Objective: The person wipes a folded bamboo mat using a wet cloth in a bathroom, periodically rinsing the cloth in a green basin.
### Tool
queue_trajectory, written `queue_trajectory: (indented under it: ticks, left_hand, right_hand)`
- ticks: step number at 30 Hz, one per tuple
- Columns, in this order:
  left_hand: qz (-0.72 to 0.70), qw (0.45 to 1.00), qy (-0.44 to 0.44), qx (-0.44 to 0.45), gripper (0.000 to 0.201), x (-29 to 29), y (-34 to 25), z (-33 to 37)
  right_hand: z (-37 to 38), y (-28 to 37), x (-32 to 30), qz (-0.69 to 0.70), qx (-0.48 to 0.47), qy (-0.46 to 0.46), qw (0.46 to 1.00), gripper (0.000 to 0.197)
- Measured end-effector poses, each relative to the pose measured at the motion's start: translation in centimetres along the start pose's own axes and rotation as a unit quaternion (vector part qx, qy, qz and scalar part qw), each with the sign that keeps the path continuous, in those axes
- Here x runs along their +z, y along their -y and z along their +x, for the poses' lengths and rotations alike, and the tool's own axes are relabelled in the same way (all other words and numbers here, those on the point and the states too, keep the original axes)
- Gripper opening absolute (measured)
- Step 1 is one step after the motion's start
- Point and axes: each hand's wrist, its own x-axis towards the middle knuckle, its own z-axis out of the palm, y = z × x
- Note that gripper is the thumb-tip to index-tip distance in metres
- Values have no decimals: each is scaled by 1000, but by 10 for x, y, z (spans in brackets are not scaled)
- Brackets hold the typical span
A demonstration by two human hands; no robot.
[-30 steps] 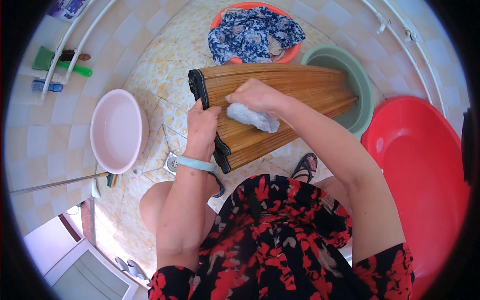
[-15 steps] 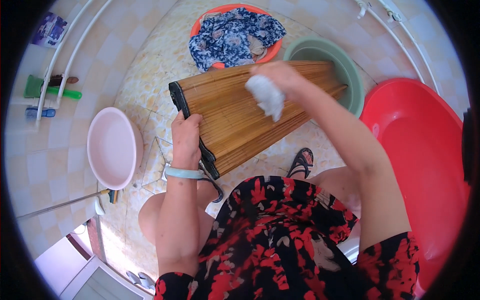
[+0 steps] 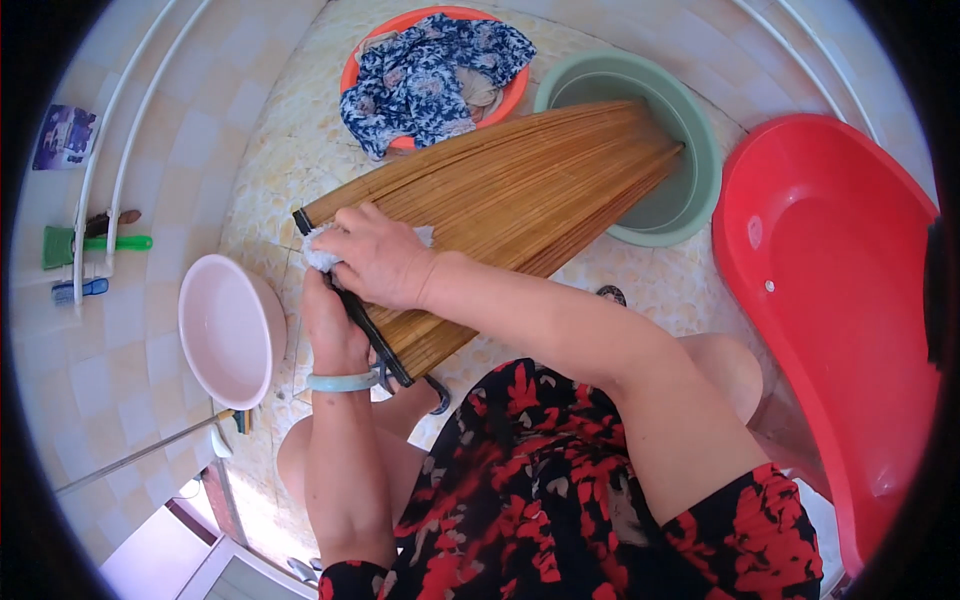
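Observation:
A brown bamboo mat point(image 3: 500, 210) with dark edging slopes from my left hand into a green tub point(image 3: 700, 190), where its far end rests. My left hand point(image 3: 335, 325) grips the near dark-edged end, the thumb side close to the cloth. Over that same end, my right hand point(image 3: 380, 260) is closed on a white cloth point(image 3: 322, 250), pressing it on the mat's edge near the upper corner. Parts of the cloth stick out on both sides of the fingers. My left fingers are partly hidden behind the mat.
An orange basin point(image 3: 515, 95) holding blue-and-white floral fabric point(image 3: 425, 85) stands beyond the mat. To the left is a pale pink basin point(image 3: 232, 330); to the right, a large red tub point(image 3: 830, 260). Brushes point(image 3: 130, 243) hang by wall pipes; a long-handled tool point(image 3: 150, 455) leans at left.
My right hand has brought the white cloth from above the mat's middle leftward and down to its near edge. The mat's near end has moved a little left and lower in view.

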Motion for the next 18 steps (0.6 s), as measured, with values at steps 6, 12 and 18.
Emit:
queue_trajectory:
  ticks: [6, 12, 18]
  left_hand:
    - [-10, 999, 18, -28, 32, -5, 1, 3]
    - [-29, 999, 12, -25, 35, -6, 9, 15]
    - [-23, 998, 51, -39, 58, -12, 4, 15]
  right_hand:
    - [-33, -78, -57, -86, 144, 74, 983, 27]
    - [-38, -100, -83, -217, 312, 42, 924, 35]
    - [-17, -11, -5, -79, 64, 40, 994, 39]
